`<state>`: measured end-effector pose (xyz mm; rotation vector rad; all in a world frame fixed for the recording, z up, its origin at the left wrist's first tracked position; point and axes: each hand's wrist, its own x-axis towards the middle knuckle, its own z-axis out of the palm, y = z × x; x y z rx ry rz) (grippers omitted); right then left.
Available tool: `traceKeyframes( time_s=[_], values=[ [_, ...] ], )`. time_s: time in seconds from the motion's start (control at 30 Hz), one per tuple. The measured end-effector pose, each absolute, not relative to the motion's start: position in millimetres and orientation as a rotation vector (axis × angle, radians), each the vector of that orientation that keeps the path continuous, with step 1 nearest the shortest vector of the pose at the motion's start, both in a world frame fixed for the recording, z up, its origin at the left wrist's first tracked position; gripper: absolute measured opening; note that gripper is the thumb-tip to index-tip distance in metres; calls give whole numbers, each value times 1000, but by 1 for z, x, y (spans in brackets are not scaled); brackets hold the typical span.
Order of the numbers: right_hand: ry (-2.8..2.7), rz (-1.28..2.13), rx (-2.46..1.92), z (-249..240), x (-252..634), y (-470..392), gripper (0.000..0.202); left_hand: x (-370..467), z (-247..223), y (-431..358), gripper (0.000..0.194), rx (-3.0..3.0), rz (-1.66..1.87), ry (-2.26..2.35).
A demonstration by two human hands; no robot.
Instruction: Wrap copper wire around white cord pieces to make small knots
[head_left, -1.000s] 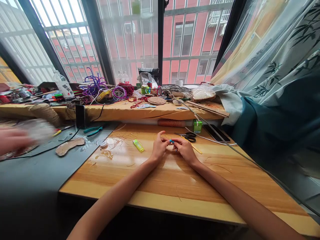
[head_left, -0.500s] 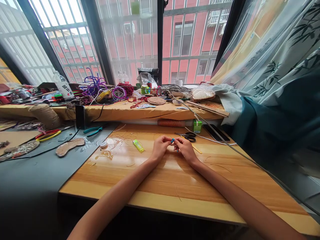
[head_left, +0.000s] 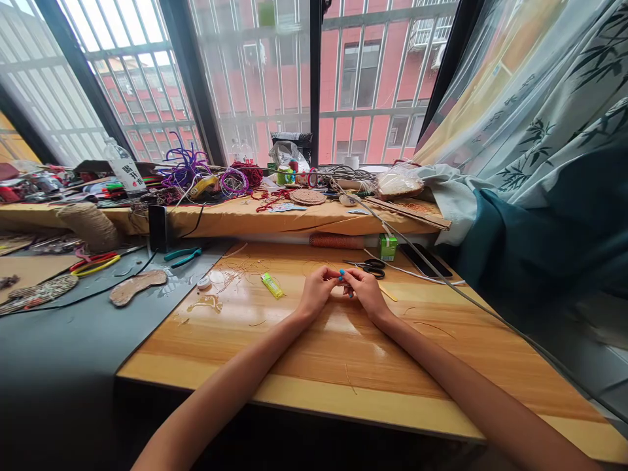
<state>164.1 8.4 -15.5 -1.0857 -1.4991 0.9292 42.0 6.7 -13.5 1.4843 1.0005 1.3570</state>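
Observation:
Over the middle of the table, my left hand [head_left: 316, 289] and my right hand [head_left: 363, 291] meet at the fingertips, both closed in a pinch. Small bright blue spots [head_left: 342, 273] show where the fingertips come together, and another blue spot sits just below, under my right fingers. Whether these are painted nails or a small blue piece I cannot tell, and anything pinched is too small to name. Black-handled scissors [head_left: 373, 267] lie just behind my right hand, beside a thin yellow stick [head_left: 388, 292]. A yellow-green lighter [head_left: 271, 286] lies left of my left hand.
Loose thin cord [head_left: 235, 275] and a small white round piece [head_left: 204, 283] lie to the left. Teal pliers [head_left: 184, 256] rest on the grey mat. Behind stand a green box [head_left: 387, 247] and a phone [head_left: 426, 260]. A cluttered ledge [head_left: 235, 219] runs along the window.
My hands stay together in nearly the same place. The fingertips have shifted slightly, and the blue spots between them now appear a little higher and further right.

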Motion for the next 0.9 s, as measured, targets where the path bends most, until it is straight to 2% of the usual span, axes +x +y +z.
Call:
traceKeyframes(
  time_s=[0.3, 0.57, 0.73, 0.9],
  values=[
    [-1509, 794, -1196, -16, 165, 7, 22, 42, -13, 7, 9, 1453, 1312, 959],
    [-1503, 721, -1238, -15, 166, 6, 24, 42, -11, 7, 35, 1313, 1224, 838],
    [-1523, 713, -1228, -14, 166, 6, 28, 40, -12, 10, 22, 1260, 1197, 828],
    [-1540, 673, -1233, -13, 165, 5, 28, 39, -12, 10, 18, 1262, 1207, 857]
  ],
)
